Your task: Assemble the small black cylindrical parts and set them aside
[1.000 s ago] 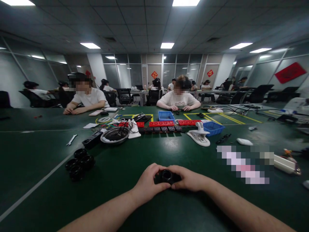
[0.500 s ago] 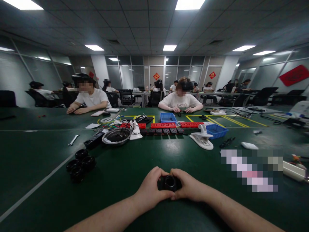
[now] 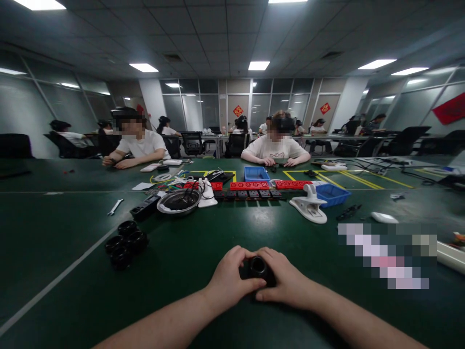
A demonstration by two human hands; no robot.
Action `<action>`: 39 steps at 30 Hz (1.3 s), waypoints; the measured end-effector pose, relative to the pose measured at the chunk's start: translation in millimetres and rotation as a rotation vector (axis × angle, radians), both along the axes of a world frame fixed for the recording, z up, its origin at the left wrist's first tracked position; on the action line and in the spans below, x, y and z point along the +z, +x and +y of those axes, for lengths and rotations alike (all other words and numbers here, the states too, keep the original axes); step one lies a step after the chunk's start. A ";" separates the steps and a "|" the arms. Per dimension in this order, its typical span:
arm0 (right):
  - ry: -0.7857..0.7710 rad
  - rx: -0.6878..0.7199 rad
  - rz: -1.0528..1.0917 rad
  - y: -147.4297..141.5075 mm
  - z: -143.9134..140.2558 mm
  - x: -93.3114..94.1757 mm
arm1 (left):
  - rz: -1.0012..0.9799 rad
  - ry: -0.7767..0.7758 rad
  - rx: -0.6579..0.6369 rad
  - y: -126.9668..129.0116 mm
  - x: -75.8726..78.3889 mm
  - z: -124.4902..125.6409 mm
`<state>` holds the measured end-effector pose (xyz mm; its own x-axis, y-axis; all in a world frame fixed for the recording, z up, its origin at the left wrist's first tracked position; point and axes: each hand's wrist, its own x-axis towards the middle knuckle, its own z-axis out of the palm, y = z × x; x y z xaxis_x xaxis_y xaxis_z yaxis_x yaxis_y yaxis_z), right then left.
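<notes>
The black round piece (image 3: 257,265), its dark opening facing up, is held between both hands low in the middle of the view, over the near part of the green tabletop (image 3: 203,237). The left hand (image 3: 229,274) and the right hand (image 3: 285,277) have their fingers clamped on it from either side: fingertips curve round the far side and nearly meet, while the left thumb lies across the near side just above the right thumb. Whether the piece touches the tabletop is hard to tell.

Bare green surface runs from the hands forward to the row of black sockets (image 3: 250,195) and red power strips (image 3: 249,185). On the left, a cluster of black rings (image 3: 128,243) stands well apart from the left hand, beside a pale line (image 3: 69,272) along the tabletop; more green lies between. The metal bowl (image 3: 178,214) and white clip stand (image 3: 309,208) flank the gap ahead. To the right, a blurred-out item (image 3: 381,259) bounds the room beyond the right forearm. Two people in white shirts sit at the far edge, one with forearms resting by a blue bin (image 3: 256,173).
</notes>
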<state>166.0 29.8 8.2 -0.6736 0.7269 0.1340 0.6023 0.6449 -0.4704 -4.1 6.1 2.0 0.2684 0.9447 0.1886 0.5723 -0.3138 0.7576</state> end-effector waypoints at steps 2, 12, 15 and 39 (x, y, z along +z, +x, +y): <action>-0.126 0.124 0.035 7.5 6.7 3.6 | -0.006 -0.011 -0.045 -1.6 0.3 0.4; -0.274 0.254 0.078 14.3 17.2 7.2 | -0.013 -0.044 -0.134 -2.5 3.8 -0.8; -0.267 0.246 0.083 13.8 16.4 6.9 | -0.002 -0.036 -0.131 -2.6 4.9 -1.2; 0.045 -0.040 -0.022 -1.4 -2.6 -5.5 | -0.005 -0.015 -0.030 1.5 -0.8 -4.8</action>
<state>164.6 27.3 2.7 -0.6470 0.7471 0.1524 0.6383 0.6401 -0.4276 -2.6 1.3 1.2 0.2960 0.9388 0.1764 0.5587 -0.3200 0.7652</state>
